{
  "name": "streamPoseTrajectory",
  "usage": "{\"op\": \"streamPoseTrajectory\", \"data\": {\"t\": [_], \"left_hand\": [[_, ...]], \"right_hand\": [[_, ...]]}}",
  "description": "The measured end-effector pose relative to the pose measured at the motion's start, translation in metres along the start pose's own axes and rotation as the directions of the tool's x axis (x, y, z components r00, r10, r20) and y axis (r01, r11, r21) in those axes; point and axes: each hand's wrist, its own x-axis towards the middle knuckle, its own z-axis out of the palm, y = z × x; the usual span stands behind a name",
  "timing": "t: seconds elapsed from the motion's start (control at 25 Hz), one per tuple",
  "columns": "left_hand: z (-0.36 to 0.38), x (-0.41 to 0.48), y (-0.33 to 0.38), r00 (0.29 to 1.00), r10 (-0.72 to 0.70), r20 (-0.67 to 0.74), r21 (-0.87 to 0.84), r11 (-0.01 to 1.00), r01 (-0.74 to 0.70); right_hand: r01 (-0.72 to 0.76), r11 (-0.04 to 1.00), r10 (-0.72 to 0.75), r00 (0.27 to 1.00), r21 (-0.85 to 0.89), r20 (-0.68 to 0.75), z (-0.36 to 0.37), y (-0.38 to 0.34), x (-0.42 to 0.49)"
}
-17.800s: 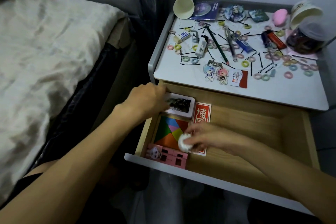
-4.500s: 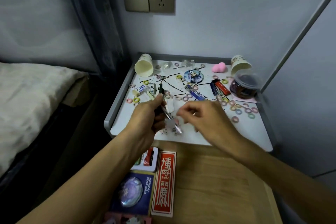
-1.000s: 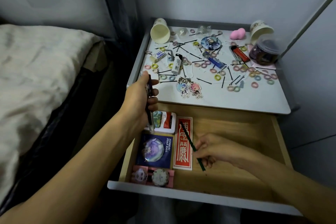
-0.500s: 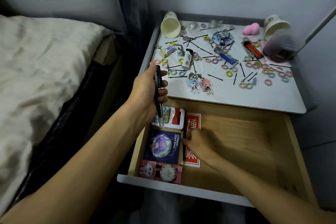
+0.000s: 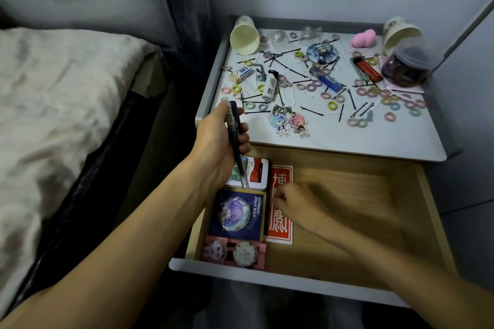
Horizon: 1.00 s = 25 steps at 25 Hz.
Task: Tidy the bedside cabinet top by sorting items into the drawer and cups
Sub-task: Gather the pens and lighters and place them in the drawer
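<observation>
One second ago the right hand [image 5: 296, 205] held a thin green pencil slantwise across the tall red printed card [image 5: 280, 232] in the open wooden drawer [image 5: 361, 189]. Now the hand sits over the card's upper half, and a thin dark strip lies in the gap between that card and the dark blue badge card [image 5: 256, 222]. The hand is blurred, its fingers curled down onto the red card; whether they pinch anything I cannot tell. The left hand [image 5: 222, 141] still grips the slim dark blue pen [image 5: 235, 131] over the drawer's back left corner, at the front edge of the white tabletop [image 5: 347, 139]. The pen's long axis stands near upright, slightly tilted, with the clear tip down toward the white-and-red box [image 5: 256, 171] and the other end up by the thumb. A pale barcode label runs beside the barrel.
</observation>
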Motion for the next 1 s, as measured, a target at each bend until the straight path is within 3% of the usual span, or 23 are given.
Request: {"op": "streamPoseTrajectory", "data": {"t": [0.04,0.12,0.2,0.32,0.4,0.48,0.56,0.64,0.76,1.0], "left_hand": [[0.002,0.0,-0.003,1.0,-0.005,0.015,-0.024,1.0,0.005],[0.007,0.0,-0.01,0.999,-0.019,0.038,-0.085,0.996,0.023],[0.015,0.0,-0.02,0.998,-0.028,0.056,-0.158,0.987,0.037],[0.026,0.0,-0.034,0.998,-0.044,0.054,-0.248,0.967,0.056],[0.028,-0.002,-0.04,0.997,-0.051,0.051,-0.26,0.964,0.062],[0.027,-0.005,-0.043,1.0,0.007,0.031,-0.143,0.99,-0.002],[0.026,-0.009,-0.045,0.992,0.126,-0.004,0.095,0.988,-0.125],[0.028,-0.012,-0.044,0.979,0.203,-0.001,0.19,0.961,-0.199],[0.029,-0.013,-0.042,0.987,0.162,0.006,0.126,0.979,-0.161],[0.032,-0.018,-0.045,0.997,0.077,0.029,0.083,0.993,-0.079]], "right_hand": [[0.042,0.999,-0.042,0.999,0.028,0.001,-0.015,-0.006,-0.009],[0.138,0.959,-0.131,0.99,0.246,-0.044,-0.043,-0.018,-0.032],[0.223,0.836,-0.185,0.975,0.502,-0.125,-0.06,-0.03,-0.054],[0.267,0.723,-0.204,0.964,0.636,-0.173,-0.057,-0.042,-0.064],[0.266,0.722,-0.171,0.963,0.639,-0.207,-0.054,-0.042,-0.063],[0.266,0.78,-0.139,0.956,0.567,-0.258,-0.059,-0.038,-0.061],[0.275,0.904,-0.172,0.935,0.328,-0.309,-0.064,-0.033,-0.062],[0.28,0.942,-0.215,0.926,0.183,-0.312,-0.063,-0.034,-0.062],[0.276,0.914,-0.196,0.942,0.298,-0.271,-0.061,-0.039,-0.063],[0.251,0.935,-0.177,0.941,0.249,-0.288,-0.061,-0.04,-0.06]]}}
